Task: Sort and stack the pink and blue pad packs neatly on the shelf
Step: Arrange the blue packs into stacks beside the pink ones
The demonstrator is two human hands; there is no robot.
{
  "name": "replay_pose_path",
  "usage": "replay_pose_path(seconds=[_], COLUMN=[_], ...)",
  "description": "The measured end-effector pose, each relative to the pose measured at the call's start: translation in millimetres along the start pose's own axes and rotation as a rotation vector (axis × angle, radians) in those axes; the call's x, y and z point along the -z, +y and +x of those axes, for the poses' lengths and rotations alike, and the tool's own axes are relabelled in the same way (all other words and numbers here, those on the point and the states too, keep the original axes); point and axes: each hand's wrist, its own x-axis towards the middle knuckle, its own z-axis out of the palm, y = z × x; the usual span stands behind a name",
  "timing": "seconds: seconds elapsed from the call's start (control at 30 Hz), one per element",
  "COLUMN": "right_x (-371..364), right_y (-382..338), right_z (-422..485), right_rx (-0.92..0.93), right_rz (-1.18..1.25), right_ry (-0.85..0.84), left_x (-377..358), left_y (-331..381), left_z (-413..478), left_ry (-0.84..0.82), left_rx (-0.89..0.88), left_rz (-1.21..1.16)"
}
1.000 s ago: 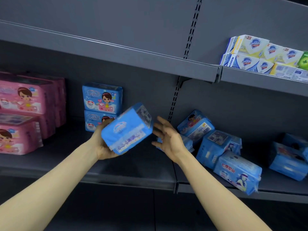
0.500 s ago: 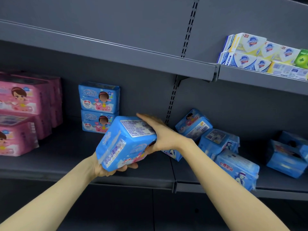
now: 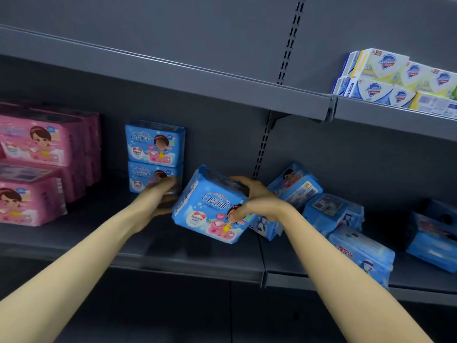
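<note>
Right hand [image 3: 257,201] grasps tilted blue plastic pad pack [image 3: 210,209] by its right end above grey metal shelf [image 3: 185,266], w/ blurred left hand [image 3: 158,196] at its left edge, grip unclear, just in front of two-high blue pack stack [image 3: 154,154]; pink packs [image 3: 42,164] far left.

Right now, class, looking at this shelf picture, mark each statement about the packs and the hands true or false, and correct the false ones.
1. The right hand grips a blue pad pack. True.
2. The held pack stands upright and square. False: it is tilted.
3. Two blue packs are stacked neatly against the back wall. True.
4. The pink pad packs lie to the right of that blue stack. False: they are to its left.
5. The soap boxes sit on the same shelf as the pads. False: they are on the shelf above.
</note>
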Motion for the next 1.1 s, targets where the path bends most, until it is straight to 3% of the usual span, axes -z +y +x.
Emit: replay_pose_path(seconds=[0.17,0.3,0.47,0.6,0.9,1.1], right_x=[-3,-7,-20,-34,-53,-79], right_y=[-6,-11,-12,-15,-37,-58], right_z=[10,17,24,32,65,96], right_rx=[-0.007,-0.001,0.075,0.076,0.052,0.052], right_rz=[0.083,0.139,0.236,0.296,0.136,-0.029], right_ry=[-0.009,0.057,0.263,0.233,0.073,0.061], left_x=[-14,-19,-8,3,61,102], left_y=[2,-3,-1,0,13,42], left_z=[-8,-3,2,8,17,35], left_ry=[-0.091,-0.01,0.09,0.101,-0.102,-0.169], left_rx=[-0.161,-0.231,-0.243,-0.25,-0.149,-0.105], left_rz=[0.056,0.012,-0.038,-0.082,0.272,0.688])
